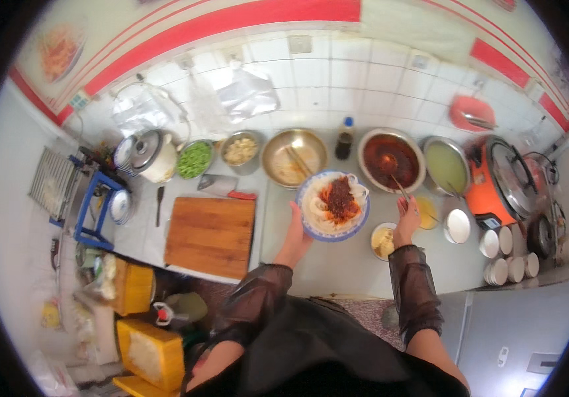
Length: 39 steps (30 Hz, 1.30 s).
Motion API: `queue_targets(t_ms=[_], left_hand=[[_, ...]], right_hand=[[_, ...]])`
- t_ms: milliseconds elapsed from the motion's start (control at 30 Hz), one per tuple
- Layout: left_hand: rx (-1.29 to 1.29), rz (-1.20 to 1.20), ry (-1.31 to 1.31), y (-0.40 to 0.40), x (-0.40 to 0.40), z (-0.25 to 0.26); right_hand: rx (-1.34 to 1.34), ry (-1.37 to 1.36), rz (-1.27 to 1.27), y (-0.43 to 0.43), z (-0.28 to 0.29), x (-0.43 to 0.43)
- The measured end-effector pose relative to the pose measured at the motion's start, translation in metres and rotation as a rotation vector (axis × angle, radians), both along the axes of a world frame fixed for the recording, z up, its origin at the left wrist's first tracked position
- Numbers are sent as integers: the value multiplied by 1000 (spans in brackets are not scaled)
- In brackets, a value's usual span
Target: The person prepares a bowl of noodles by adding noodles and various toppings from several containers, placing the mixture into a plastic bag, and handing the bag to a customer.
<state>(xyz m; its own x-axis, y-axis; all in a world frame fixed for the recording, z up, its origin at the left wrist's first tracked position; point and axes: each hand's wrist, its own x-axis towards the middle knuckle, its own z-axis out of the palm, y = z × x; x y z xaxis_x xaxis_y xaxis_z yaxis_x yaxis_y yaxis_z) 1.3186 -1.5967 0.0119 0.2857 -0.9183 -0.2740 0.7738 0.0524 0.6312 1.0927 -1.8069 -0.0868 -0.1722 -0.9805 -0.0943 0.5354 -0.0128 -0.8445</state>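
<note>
My left hand (295, 239) grips the rim of a blue-and-white bowl (331, 237) from its left side. Pale noodles (317, 206) fill the bowl, topped with a heap of dark red chili sauce (340, 202). In my right hand (406, 221) is the handle of a metal ladle (399, 186). The ladle's head rests in a steel basin of red chili oil (392, 158), partly sunk in the liquid. Below my right wrist a small white bowl of yellowish paste (383, 241) stands on the counter, close to the sleeve.
Behind the held bowl stand a wide steel basin (294, 154) and a dark sauce bottle (345, 140). A cutting board (211, 235) and a cleaver (218, 185) lie left. At right are a pot of greenish liquid (444, 166), an orange cooker (490, 181) and stacked white bowls (496, 272).
</note>
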Motion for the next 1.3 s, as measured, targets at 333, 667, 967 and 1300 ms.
queue_targets(t_ms=[333,667,967,1300], left_hand=[[75,266,-74,167,196,-38],[228,314,-7,233,365,-102],[196,203,48,188,434,-138],[261,94,20,146,451,-119]], right_hand=[[-179,380,913,147,59,268],[-888,1873,826,80,-19,581],[-560,1531,797,79,21,574],[-954,1550,944,241,84,588]])
